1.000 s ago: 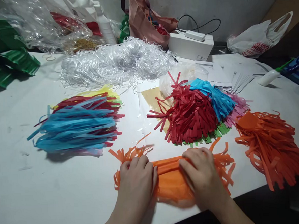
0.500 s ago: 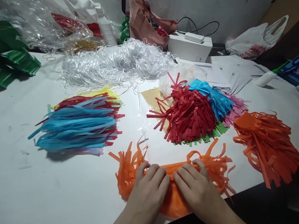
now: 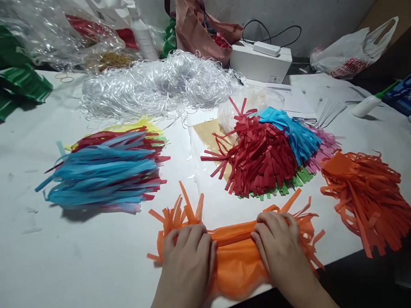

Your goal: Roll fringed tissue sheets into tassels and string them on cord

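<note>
Left hand [image 3: 188, 257] and right hand [image 3: 280, 247] each close their grip, fingers curled, over the rolled orange fringed paper [image 3: 235, 249] at the table [image 3: 77, 273] edge. Uneven pressing could tear the thin sheet between the grips or loosen the roll. Beyond the right grip lies a red tassel pile [image 3: 261, 160].

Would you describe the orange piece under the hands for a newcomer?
On the white table, find the near edge's middle. There the left hand and right hand press an orange tissue roll, fringed at both ends. Unlike the loose orange pile to its right, it is rolled and held.
</note>
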{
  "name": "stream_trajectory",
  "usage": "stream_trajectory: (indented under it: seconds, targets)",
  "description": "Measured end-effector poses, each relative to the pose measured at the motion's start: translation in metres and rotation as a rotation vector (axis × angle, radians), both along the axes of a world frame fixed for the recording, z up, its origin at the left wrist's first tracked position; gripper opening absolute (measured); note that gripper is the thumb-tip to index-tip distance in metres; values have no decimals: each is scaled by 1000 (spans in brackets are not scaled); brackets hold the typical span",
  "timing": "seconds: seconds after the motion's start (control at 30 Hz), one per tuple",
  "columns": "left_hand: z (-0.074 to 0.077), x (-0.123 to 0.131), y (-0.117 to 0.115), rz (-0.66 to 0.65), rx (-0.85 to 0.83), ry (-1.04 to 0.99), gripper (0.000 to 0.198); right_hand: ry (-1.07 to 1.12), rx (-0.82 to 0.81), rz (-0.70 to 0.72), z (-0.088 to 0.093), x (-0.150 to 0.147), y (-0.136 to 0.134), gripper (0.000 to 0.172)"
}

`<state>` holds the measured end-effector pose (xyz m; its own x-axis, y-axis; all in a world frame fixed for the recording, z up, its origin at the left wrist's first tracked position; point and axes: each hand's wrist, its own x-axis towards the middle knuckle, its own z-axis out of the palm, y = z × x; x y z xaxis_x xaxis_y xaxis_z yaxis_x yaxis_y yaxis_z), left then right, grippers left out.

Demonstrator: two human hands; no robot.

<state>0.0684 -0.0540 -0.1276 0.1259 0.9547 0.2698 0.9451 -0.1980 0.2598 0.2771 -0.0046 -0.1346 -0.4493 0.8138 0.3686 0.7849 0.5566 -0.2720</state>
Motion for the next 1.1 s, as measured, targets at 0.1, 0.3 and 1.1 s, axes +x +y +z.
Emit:
stream_trajectory:
  seconds: [0.1,0.3,1.1]
  targets:
    - [5,3,6,13,-114,75,32,-56,-31,-67,2,-3,0,26]
    - [9,4,11,15,-188,134,30,8,83,-71,8,-8,-5,23]
    - [2,0,13,-254,-19,-54,18,-56,64,317,-7,-24,-4,31]
